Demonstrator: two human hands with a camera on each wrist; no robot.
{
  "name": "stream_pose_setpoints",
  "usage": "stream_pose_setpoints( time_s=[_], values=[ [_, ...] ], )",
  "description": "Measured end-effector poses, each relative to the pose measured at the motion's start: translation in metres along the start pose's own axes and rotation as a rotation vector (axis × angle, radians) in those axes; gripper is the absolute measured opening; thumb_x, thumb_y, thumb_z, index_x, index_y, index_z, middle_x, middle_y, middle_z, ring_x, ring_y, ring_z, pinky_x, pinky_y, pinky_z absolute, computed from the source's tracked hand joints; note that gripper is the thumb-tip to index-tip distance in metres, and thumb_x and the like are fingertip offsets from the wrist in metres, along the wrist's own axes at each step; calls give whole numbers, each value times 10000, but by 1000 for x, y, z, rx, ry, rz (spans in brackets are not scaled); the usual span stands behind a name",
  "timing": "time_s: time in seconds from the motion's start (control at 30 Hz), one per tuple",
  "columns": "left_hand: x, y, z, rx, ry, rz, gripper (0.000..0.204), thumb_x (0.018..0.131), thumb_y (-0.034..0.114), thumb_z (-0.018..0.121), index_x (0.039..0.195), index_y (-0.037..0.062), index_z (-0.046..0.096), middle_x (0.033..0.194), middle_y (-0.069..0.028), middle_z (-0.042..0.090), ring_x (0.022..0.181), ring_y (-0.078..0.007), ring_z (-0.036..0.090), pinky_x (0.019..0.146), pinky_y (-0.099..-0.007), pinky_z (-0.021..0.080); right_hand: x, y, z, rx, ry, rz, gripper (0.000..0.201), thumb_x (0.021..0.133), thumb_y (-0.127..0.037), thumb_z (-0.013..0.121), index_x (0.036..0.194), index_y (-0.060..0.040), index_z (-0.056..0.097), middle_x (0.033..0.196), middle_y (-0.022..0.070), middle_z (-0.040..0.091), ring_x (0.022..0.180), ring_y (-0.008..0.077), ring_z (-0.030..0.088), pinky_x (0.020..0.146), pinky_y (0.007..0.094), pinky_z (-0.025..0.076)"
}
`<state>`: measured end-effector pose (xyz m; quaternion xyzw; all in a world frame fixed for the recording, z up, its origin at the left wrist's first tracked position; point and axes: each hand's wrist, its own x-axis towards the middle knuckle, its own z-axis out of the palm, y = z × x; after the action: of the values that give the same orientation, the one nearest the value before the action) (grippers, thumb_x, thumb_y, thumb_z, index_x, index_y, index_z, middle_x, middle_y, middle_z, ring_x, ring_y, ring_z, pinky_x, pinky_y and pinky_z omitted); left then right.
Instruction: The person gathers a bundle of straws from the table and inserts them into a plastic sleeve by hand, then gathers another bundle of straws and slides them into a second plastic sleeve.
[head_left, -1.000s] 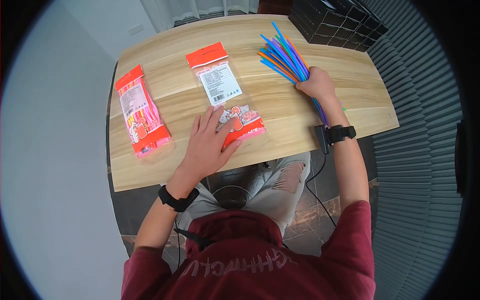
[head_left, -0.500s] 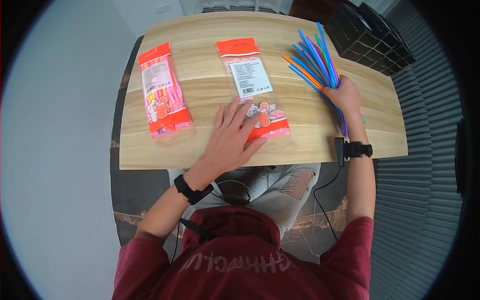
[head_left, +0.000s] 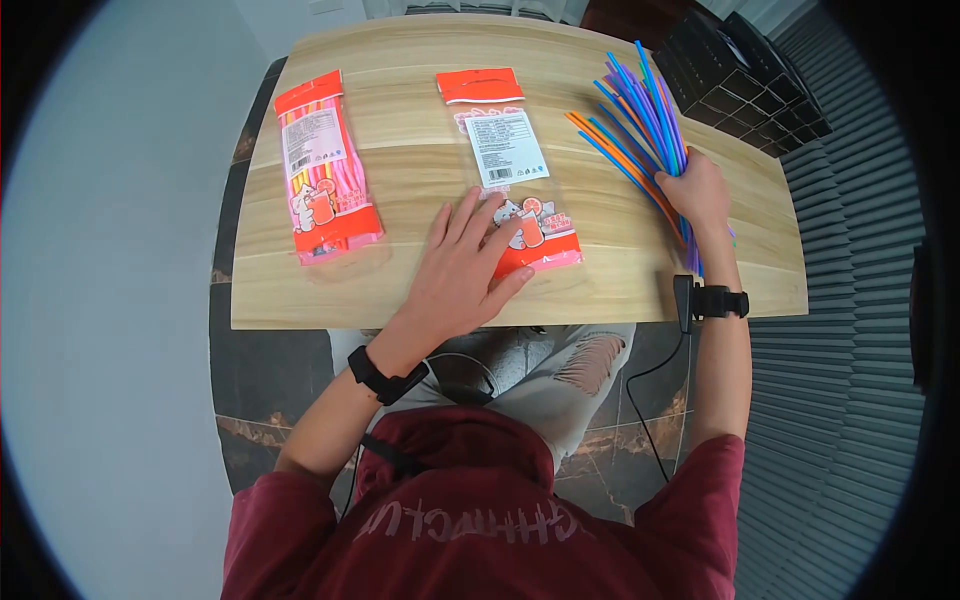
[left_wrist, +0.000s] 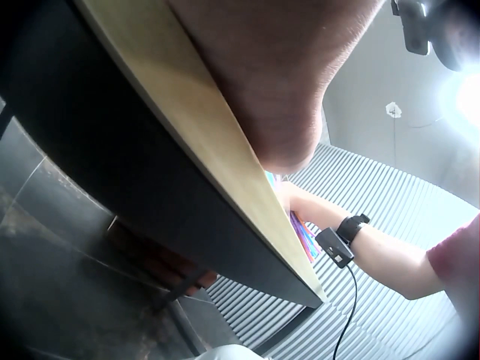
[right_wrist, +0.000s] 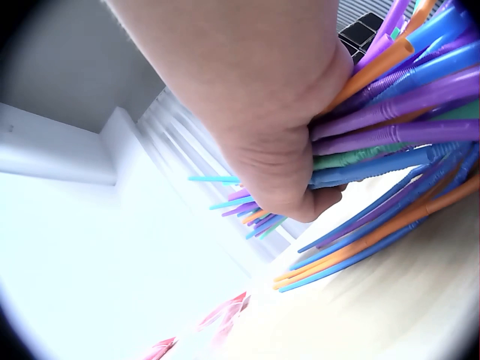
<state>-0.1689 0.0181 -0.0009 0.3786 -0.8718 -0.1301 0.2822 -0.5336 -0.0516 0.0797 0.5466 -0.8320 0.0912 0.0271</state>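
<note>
In the head view my left hand [head_left: 463, 262] rests with spread, straight fingers on the lower part of a clear and red plastic packet [head_left: 506, 150] with a white label. The packet lies flat and looks empty around its label. At the right, my right hand [head_left: 697, 192] grips a bundle of blue, purple and green drinking straws [head_left: 650, 110]. Below that hand, several loose blue and orange straws [right_wrist: 360, 241] lie outside its grip, close over the tabletop in the right wrist view. Wrist and heel of the left hand [left_wrist: 277, 97] fill the top of the left wrist view.
A second red packet [head_left: 322, 165], full of pink and yellow straws, lies at the table's left. At the back right corner stands a black box [head_left: 735, 85] with a grid pattern. The wooden table's front edge [head_left: 300, 327] runs before the person's lap.
The head view has shifted, so the table appears further left and then right. The gripped straws have parted from several blue and orange ones, which stay lower. The left hand keeps its place on the packet.
</note>
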Motion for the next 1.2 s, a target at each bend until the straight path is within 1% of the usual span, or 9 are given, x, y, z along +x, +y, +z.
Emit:
stream_pose_setpoints(
  time_s=[0.37,0.47,0.53,0.67,0.83,0.97,1.03,1.07,1.2],
  values=[
    [1,-1,0,-7,10,5,570,1061,390,664,1531,79,583,1658,-203,467,1592,-469,346,1292,-617,270,-11,3,-47,136,45,16,430,797,-319,789,1121,-37,783,1011,233,798,978,419,770,888,491,593],
    [1,0,0,-11,8,3,572,1063,380,661,1540,79,572,1664,-203,457,1589,-472,349,1295,-611,270,-8,14,-52,264,-25,40,401,799,-294,786,1088,-16,770,910,189,781,851,330,763,815,432,579],
    [1,-1,1,-18,3,-5,582,1061,386,663,1547,82,563,1665,-211,449,1589,-476,348,1297,-611,266,-12,19,-46,552,-86,7,317,818,-226,771,1041,-1,754,805,78,707,730,161,673,705,329,531],
    [2,-5,-2,-47,39,-11,627,1028,381,722,1549,75,556,1663,-223,447,1596,-469,345,1296,-588,284,-44,5,-50,775,-196,-37,297,836,-145,765,1088,9,732,819,42,700,714,142,655,677,308,522],
    [7,1,-17,-273,226,-97,928,887,387,911,1589,-8,450,1593,-270,484,1513,-455,451,1241,-549,391,-86,-11,-43,1047,-402,-77,286,855,-110,766,1115,2,727,894,39,719,761,144,672,704,318,554],
    [21,40,-34,-537,294,-120,968,867,316,952,1604,-1,410,1590,-222,509,1475,-363,517,1218,-512,433,-127,-57,-49,1028,-605,-303,432,854,-136,796,1261,2,742,1117,43,768,1047,126,691,924,340,563],
    [29,58,-28,-1224,209,-52,1001,917,163,898,1692,47,275,1681,-185,443,1560,-308,450,1262,-485,406,-143,-87,-51,1098,-664,-343,436,836,-175,826,1225,6,746,1098,122,802,1030,210,757,921,377,586],
    [28,65,-25,-1435,175,-184,917,954,67,847,1663,30,268,1584,-205,557,1455,-282,571,1189,-459,492,-149,-96,-44,930,-601,-442,452,828,-193,834,1221,6,734,1074,171,801,1007,284,773,901,408,601],
    [35,75,-30,-1608,407,-623,749,990,38,785,1581,-10,327,1289,-220,744,1260,-293,717,1093,-453,569,-176,-131,-50,323,-398,-484,470,806,-206,824,1202,6,687,983,260,769,926,451,761,811,501,626]
  ],
)
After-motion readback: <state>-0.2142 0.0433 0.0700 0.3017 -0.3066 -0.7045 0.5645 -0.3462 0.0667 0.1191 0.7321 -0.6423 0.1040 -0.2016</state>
